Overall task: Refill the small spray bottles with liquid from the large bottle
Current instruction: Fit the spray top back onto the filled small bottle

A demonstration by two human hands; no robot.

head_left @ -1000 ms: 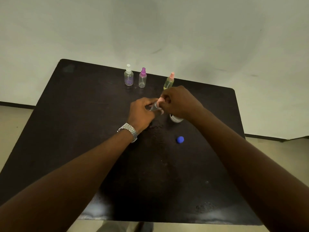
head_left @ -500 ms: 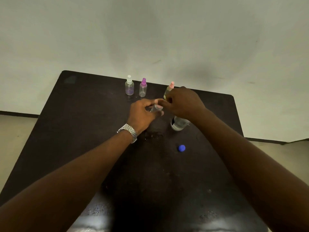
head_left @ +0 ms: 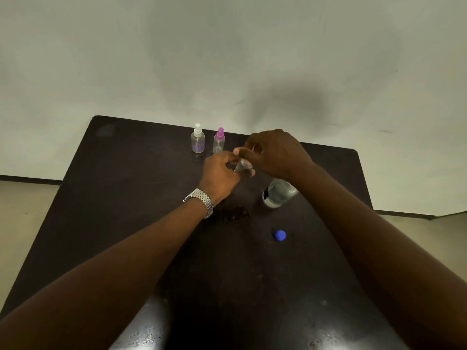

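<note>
My left hand (head_left: 222, 173) grips a small clear spray bottle (head_left: 240, 165) above the dark table (head_left: 126, 198). My right hand (head_left: 275, 152) pinches the bottle's top, which its fingers hide. The large clear bottle (head_left: 278, 194) stands open just below my right wrist, partly hidden by it. Its blue cap (head_left: 279, 235) lies on the table nearer to me. Two small spray bottles stand at the far edge: one with a white top (head_left: 197, 141) and one with a pink top (head_left: 218, 140). The orange-topped bottle seen earlier is hidden behind my right hand.
A wet patch (head_left: 235, 214) marks the table under my left wrist. A pale wall (head_left: 227, 59) rises right behind the table's far edge. Floor (head_left: 22, 210) shows on both sides of the table.
The view tilted up, so everything sits lower in frame. My right hand moved up over the small bottle's top and now covers the orange-topped bottle. My left hand keeps its grip.
</note>
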